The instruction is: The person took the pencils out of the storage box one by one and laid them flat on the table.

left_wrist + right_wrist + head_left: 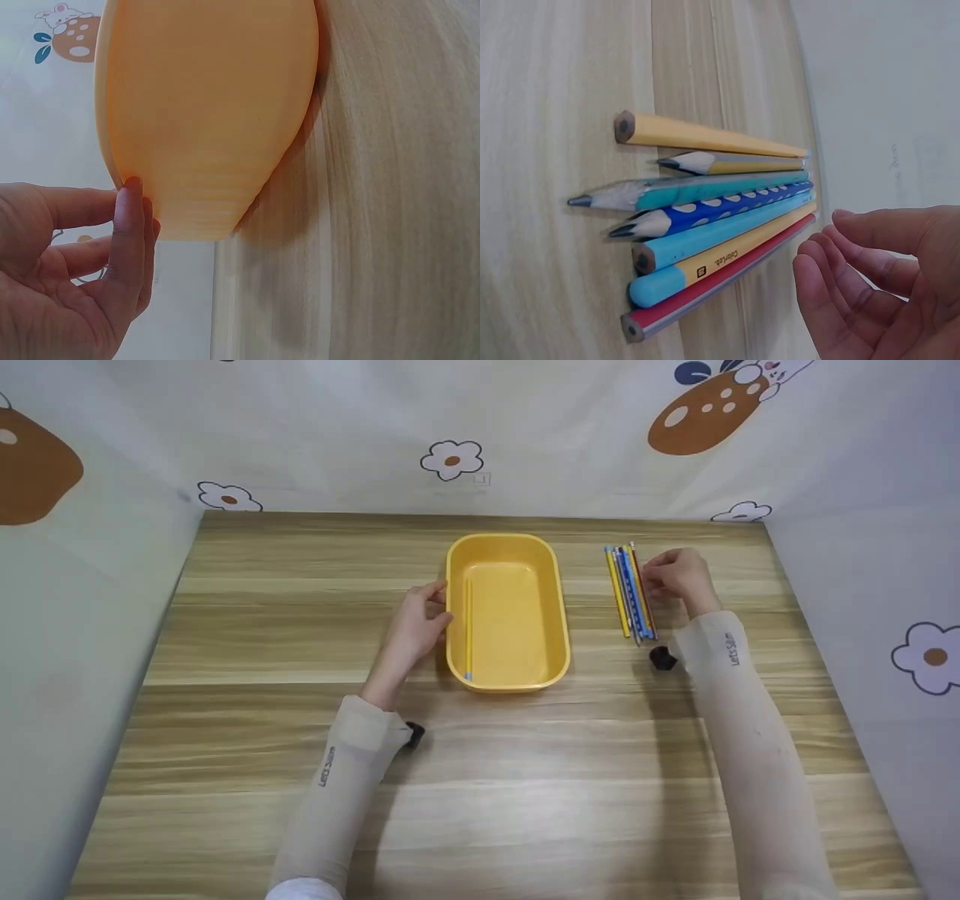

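A yellow rectangular basin [517,619] stands on the wooden table with one yellow pencil [469,622] lying along its left inner side. Against the outside of its left wall, my left hand [415,619] touches near the rim with relaxed fingers; in the left wrist view the fingertips [131,191] overlap that wall. To the right lies a row of several pencils [630,592]. Beside their right side is my right hand [681,574], fingers loosely bent and nothing between them. Nearest to it is a red pencil [735,270]; a blue pencil with pale spots [727,206] lies mid-row.
The table [262,660] is bounded at the back by a pale sheet [337,442] printed with flowers and strawberries. Similar sheets rise on the left and right. Black wrist devices [663,658] stick out from both sleeves.
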### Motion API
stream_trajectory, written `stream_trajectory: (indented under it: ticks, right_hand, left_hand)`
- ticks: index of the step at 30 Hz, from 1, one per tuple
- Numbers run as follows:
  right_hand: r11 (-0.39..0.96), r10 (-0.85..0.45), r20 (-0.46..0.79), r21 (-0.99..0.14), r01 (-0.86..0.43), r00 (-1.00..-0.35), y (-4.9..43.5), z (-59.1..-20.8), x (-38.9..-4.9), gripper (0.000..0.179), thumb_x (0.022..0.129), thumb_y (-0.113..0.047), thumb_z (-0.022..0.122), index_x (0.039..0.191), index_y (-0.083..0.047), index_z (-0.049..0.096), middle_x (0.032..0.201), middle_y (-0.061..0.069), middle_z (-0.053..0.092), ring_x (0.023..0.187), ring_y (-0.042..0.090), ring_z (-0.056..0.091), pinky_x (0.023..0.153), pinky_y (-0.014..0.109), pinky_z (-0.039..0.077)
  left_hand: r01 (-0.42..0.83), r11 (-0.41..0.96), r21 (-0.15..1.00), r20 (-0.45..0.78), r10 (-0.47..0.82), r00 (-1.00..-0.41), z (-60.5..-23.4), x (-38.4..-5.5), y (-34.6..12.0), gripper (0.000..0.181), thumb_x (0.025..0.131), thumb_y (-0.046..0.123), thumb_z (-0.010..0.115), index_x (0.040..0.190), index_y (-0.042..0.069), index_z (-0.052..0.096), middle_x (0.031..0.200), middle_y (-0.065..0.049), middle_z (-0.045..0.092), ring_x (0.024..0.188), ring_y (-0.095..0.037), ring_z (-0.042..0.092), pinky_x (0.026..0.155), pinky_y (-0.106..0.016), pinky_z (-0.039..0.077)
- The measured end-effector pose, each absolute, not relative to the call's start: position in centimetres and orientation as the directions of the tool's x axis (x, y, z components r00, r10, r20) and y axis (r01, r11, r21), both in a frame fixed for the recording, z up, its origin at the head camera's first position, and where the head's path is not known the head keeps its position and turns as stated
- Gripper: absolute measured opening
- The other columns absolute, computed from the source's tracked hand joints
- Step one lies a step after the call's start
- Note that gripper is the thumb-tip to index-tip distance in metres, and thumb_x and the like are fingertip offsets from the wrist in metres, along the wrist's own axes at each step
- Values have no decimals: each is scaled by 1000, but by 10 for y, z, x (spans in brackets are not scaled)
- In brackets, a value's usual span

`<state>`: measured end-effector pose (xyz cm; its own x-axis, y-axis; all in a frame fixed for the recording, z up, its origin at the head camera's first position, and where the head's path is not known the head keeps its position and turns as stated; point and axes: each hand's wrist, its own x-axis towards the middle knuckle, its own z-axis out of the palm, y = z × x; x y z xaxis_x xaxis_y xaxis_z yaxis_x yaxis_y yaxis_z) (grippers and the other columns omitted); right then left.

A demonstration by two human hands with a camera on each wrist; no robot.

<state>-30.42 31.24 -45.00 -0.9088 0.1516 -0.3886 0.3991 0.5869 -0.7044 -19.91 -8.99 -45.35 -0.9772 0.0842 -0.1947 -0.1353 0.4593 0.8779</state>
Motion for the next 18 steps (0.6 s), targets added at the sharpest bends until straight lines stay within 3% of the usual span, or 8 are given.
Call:
stream_trajectory:
  ticks: [6, 18]
  right_hand:
    - [586, 140, -380, -712, 386, -914, 308, -446, -303, 26, 97, -15, 64, 113, 5, 63, 75, -6, 64, 67, 3, 63, 67, 21, 62]
    - [571, 115, -391, -726, 383, -913, 294, -438, -300, 29, 97, -19, 64, 117, 2, 60, 81, -5, 63, 73, 4, 63, 72, 20, 61]
  left_hand:
    - [-165, 436, 885, -222, 81, -972, -452, -199, -89, 57, 96, 2, 59, 151, 5, 41, 134, -15, 52, 113, -28, 64, 81, -42, 63]
    - [-172, 432, 885, -227, 79, -971, -453, -199, -90, 57, 97, 2, 58, 151, 5, 41, 134, -15, 51, 113, -28, 63, 81, -39, 63]
